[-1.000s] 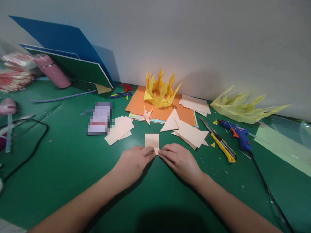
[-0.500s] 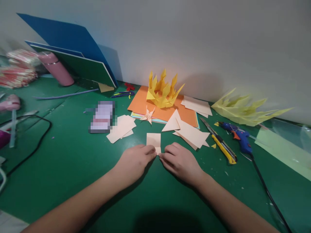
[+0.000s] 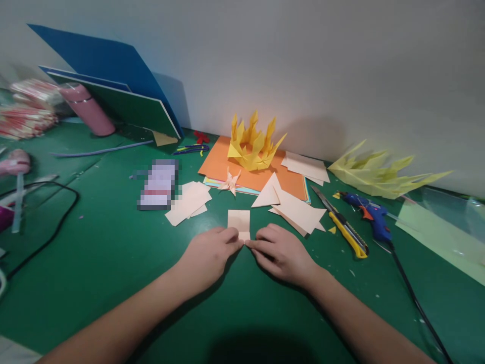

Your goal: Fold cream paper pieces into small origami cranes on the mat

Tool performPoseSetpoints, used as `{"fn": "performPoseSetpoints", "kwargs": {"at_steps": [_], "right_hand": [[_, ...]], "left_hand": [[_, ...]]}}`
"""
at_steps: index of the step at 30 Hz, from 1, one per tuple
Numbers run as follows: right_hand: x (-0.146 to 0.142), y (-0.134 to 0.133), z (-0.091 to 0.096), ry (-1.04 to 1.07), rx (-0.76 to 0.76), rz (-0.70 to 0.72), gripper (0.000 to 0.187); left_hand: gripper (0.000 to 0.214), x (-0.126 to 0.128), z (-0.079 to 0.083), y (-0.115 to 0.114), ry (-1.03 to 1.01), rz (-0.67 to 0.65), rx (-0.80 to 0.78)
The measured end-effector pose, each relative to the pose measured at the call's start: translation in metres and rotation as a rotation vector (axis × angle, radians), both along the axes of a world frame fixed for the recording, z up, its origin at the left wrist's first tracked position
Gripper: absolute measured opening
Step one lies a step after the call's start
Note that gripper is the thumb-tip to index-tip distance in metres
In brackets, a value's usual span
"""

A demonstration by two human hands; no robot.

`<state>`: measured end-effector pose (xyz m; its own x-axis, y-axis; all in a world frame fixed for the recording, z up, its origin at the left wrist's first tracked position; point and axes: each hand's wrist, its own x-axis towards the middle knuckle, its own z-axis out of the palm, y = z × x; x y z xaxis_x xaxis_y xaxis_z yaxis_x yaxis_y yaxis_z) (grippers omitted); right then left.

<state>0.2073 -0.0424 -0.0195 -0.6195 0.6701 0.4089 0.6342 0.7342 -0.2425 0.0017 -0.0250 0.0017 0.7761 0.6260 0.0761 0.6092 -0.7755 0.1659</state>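
Observation:
A small piece of pale peach paper [image 3: 239, 219] with a crease across it lies flat on the green table. My left hand [image 3: 210, 253] is closed at its left side, thumb and forefinger pinching the near edge. Opposite it, my right hand [image 3: 282, 253] has its fingertips together on the near right corner of the same paper. Just beyond sit a folded peach paper star [image 3: 230, 181] and a folded paper triangle [image 3: 267, 194]. Peach paper sheets [image 3: 187, 202] lie to the left, and more peach sheets [image 3: 299, 211] to the right.
A yellow paper crown [image 3: 252, 146] stands on orange sheets [image 3: 212, 164]. On the right are a yellow cutter knife [image 3: 346, 232], a blue glue gun [image 3: 373, 217] with its cord, and a pale yellow folded paper piece [image 3: 382, 174]. A phone-like blurred object [image 3: 157, 184] and pink bottle [image 3: 87, 108] are left.
The right fingertips have shifted slightly left along the paper's near edge. The left hand keeps its pinch, and the whole view has moved a little.

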Motion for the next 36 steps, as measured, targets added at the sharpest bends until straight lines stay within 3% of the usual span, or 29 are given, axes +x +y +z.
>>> {"fn": "performPoseSetpoints", "kwargs": {"at_steps": [5, 13, 17, 20, 23, 27, 32, 36], "right_hand": [[-0.004, 0.003, 0.001, -0.072, -0.007, -0.006, 0.025], [-0.008, 0.001, -0.001, -0.027, -0.039, -0.023, 0.022], [-0.01, 0.002, 0.0, 0.135, -0.13, -0.055, 0.017], [-0.009, 0.008, -0.001, 0.336, -0.173, -0.186, 0.013], [-0.008, 0.014, -0.005, 0.436, -0.232, -0.289, 0.024], [-0.008, 0.018, -0.01, 0.478, -0.343, -0.291, 0.038], [-0.013, 0.017, -0.011, 0.693, -0.403, -0.308, 0.034], [-0.017, 0.016, -0.009, 0.725, -0.398, -0.327, 0.03]], "left_hand": [[0.035, -0.003, 0.004, 0.003, 0.0, 0.03, -0.124], [0.032, -0.004, 0.004, 0.003, -0.094, 0.03, -0.084], [0.03, -0.006, -0.001, 0.007, -0.209, 0.095, -0.072], [0.026, -0.006, -0.005, 0.012, -0.289, 0.132, -0.096], [0.024, -0.005, -0.006, 0.015, -0.333, 0.151, -0.109], [0.021, -0.001, -0.007, 0.013, -0.31, 0.127, -0.105], [0.013, 0.001, -0.009, 0.012, -0.36, 0.156, -0.101], [0.015, 0.003, -0.012, 0.014, -0.425, 0.215, -0.121]]}}
